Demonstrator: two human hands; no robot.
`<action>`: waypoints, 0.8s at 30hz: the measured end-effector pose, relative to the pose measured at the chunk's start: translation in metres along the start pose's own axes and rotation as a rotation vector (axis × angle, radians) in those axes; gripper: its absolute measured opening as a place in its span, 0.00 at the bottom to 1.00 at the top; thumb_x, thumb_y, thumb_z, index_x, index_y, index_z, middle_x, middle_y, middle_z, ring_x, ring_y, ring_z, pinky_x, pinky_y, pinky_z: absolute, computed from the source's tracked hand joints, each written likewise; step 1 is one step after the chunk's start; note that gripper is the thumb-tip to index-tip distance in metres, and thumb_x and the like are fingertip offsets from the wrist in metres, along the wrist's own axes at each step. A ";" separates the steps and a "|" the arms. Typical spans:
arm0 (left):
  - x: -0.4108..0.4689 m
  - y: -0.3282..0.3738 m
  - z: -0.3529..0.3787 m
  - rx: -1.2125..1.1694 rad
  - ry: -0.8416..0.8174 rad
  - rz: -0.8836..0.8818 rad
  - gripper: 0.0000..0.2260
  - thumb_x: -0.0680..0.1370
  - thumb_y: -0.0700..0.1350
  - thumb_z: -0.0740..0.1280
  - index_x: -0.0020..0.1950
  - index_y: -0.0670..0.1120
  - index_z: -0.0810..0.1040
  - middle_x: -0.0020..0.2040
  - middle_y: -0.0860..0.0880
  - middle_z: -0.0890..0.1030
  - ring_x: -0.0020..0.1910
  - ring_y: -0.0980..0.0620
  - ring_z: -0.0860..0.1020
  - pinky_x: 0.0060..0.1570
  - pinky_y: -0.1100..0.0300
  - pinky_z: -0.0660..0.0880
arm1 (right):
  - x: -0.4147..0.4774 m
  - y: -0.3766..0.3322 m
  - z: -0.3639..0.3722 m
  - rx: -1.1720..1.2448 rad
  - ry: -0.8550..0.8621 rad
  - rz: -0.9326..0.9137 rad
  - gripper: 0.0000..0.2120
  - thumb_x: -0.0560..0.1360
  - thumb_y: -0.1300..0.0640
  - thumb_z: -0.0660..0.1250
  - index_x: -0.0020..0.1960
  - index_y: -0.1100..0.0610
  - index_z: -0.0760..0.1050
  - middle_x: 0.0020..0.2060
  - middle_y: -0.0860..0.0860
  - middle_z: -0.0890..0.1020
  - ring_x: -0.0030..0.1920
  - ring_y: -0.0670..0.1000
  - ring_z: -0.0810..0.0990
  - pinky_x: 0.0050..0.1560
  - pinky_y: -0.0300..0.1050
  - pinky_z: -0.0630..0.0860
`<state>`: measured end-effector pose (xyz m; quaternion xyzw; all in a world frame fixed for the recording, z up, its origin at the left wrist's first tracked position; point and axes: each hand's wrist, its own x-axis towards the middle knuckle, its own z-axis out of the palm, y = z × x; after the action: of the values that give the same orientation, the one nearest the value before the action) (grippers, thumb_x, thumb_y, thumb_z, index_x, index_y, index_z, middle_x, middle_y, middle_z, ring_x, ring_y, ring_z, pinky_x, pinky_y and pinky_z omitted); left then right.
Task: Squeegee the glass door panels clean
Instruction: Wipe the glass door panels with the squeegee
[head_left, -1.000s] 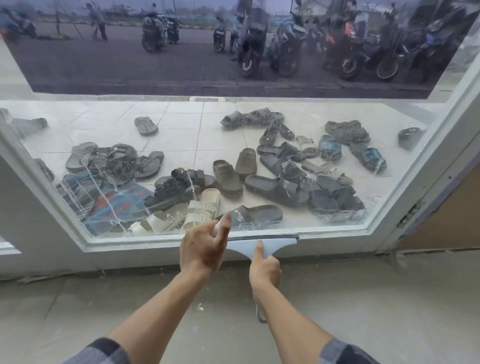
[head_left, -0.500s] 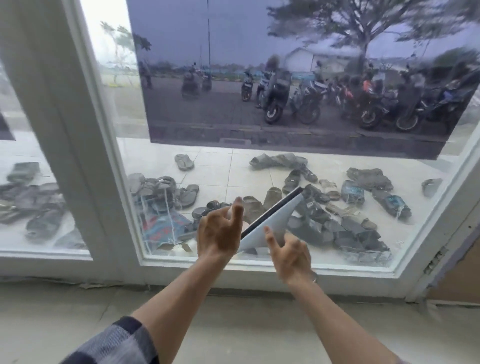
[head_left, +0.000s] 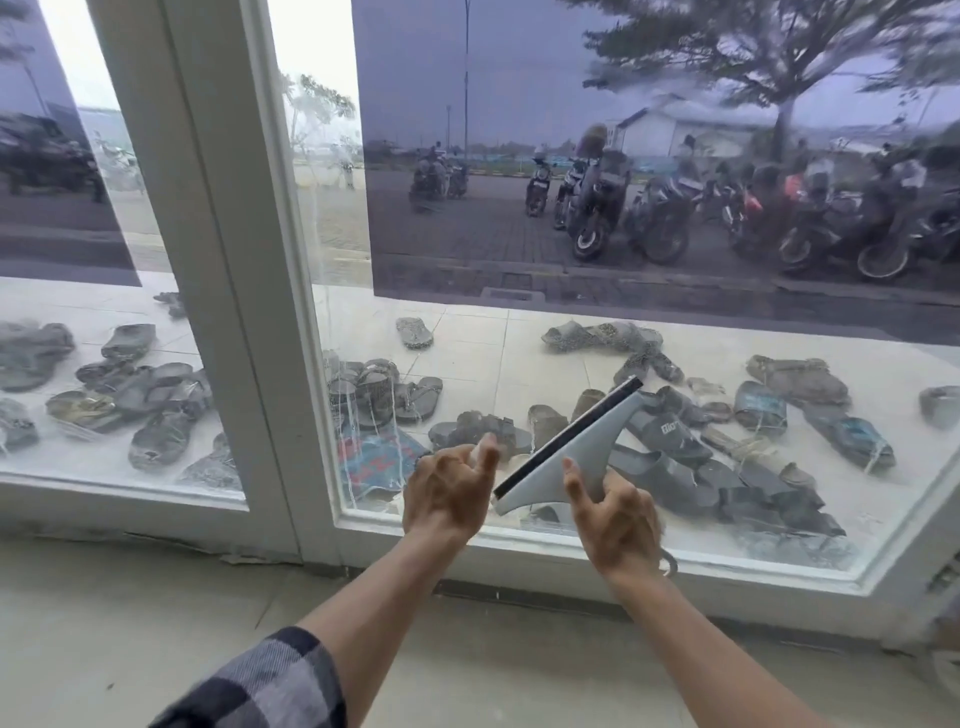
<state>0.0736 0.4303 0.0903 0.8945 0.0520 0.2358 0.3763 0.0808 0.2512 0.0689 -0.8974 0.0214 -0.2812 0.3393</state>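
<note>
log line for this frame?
task: squeegee glass | right hand: holds squeegee, blade tilted | left hand: open, off tool | glass panel: streaked

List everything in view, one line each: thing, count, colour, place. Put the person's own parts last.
squeegee: one, grey with a black blade, tilted in front of the lower glass, held in the right hand
glass panels: two, clear and streaky, dark tint higher up, left and right of the post
door frame: one, white, post between the panels and sill below
sandals: many, mostly grey and dark, on pale tiles outside
motorbikes: a row, dark, parked beyond the tiles
floor: grey, indoors, below the sill
left hand: one, open, beside the blade's lower end
right hand: one, gripping the squeegee
</note>
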 end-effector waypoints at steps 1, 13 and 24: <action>0.003 -0.004 -0.003 -0.006 0.039 -0.006 0.28 0.74 0.69 0.43 0.29 0.49 0.67 0.26 0.49 0.71 0.28 0.49 0.70 0.30 0.59 0.63 | 0.000 0.000 0.001 -0.003 -0.006 -0.022 0.25 0.75 0.35 0.60 0.43 0.57 0.79 0.38 0.56 0.84 0.44 0.61 0.82 0.38 0.46 0.69; 0.028 -0.038 -0.061 -0.050 0.299 -0.071 0.31 0.73 0.73 0.41 0.27 0.48 0.61 0.23 0.51 0.64 0.25 0.52 0.63 0.29 0.58 0.57 | -0.008 -0.053 0.047 0.026 -0.061 -0.195 0.31 0.73 0.29 0.52 0.37 0.55 0.76 0.31 0.54 0.81 0.35 0.59 0.81 0.34 0.45 0.71; 0.045 -0.070 -0.098 -0.119 0.363 -0.033 0.27 0.74 0.69 0.45 0.26 0.49 0.59 0.23 0.53 0.60 0.24 0.52 0.59 0.30 0.59 0.55 | -0.011 -0.104 0.072 -0.081 -0.150 -0.288 0.29 0.76 0.31 0.51 0.39 0.55 0.73 0.31 0.53 0.82 0.38 0.59 0.81 0.41 0.50 0.76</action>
<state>0.0738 0.5558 0.1177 0.8125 0.1197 0.3896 0.4168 0.0933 0.3769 0.0844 -0.9226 -0.1213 -0.2582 0.2598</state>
